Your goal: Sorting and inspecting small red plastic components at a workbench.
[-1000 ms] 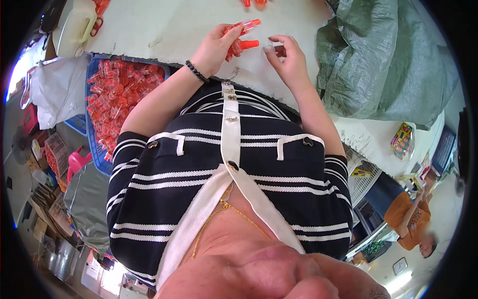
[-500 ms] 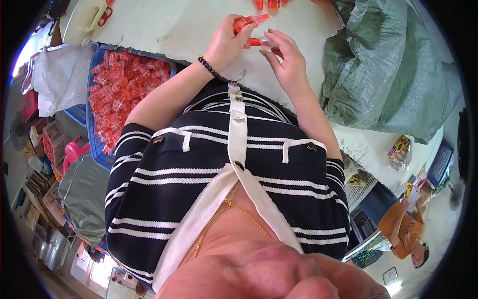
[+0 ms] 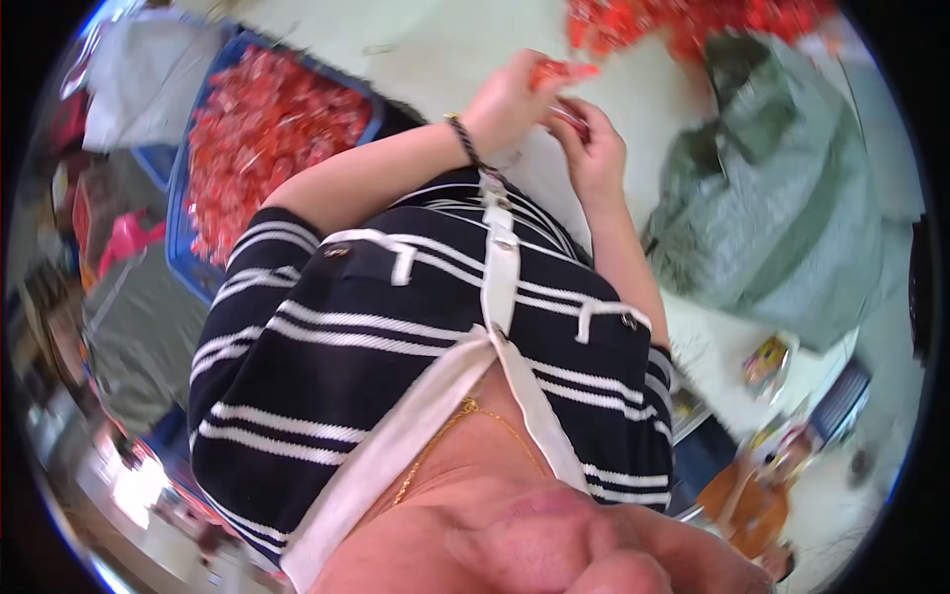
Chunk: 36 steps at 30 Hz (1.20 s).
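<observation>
Above the white table (image 3: 445, 45), my left hand (image 3: 507, 107) is closed round a small red bottle (image 3: 562, 73), its narrow tip pointing right. Just below and to the right, my right hand (image 3: 599, 163) pinches another small red piece (image 3: 571, 120) between thumb and fingers. It looks like a similar bottle, though blur and my fingers hide its shape. The two hands are close together, the left slightly farther out. By my left arm stands a blue crate (image 3: 178, 223) filled with many small red, clear-capped bottles (image 3: 267, 139).
A heap of red pieces (image 3: 683, 25) lies at the table's far right. A grey-green plastic sheet (image 3: 782, 208) covers the table on my right, with a small colourful package (image 3: 767, 364) nearer. White sacking (image 3: 148, 79) lies left of the crate. Another person (image 3: 747, 505) is at lower right.
The view has shifted, bringing the red heap at the far right further into sight. My right fingers, earlier at a clear end of a red piece, have now closed round a red piece.
</observation>
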Tool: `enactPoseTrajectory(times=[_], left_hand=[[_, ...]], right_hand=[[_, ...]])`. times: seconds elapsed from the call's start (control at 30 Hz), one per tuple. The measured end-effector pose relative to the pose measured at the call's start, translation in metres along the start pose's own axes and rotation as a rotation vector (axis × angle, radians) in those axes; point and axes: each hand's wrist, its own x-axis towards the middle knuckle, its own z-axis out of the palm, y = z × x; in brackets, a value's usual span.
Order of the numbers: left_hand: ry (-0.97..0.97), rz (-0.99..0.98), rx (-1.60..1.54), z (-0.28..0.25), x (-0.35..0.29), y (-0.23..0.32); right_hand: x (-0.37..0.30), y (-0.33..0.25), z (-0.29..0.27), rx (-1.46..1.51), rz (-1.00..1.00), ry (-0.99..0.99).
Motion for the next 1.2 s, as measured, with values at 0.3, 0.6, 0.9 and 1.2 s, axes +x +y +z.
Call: enactPoseTrajectory(times=[0.3,0.6,0.9,1.2], left_hand=[[-0.057,0.443,0.428,-0.023,-0.028,0.0],[0.123,0.647,0.603,-0.076,-0.067,-0.023],[1.111,0.152,0.777,-0.289,-0.17,-0.09],[1.135,0.086,1.537,-0.317,-0.139,-0.094]], right_hand=[[-0.008,0.024,0.008,0.62,0.677,-0.14],[0.008,0.017,0.051,0.615,0.808,-0.513],[0.011,0.01,0.026,0.542,0.665,-0.427],[0.068,0.035,-0.045,0.148,0.307,-0.083]])
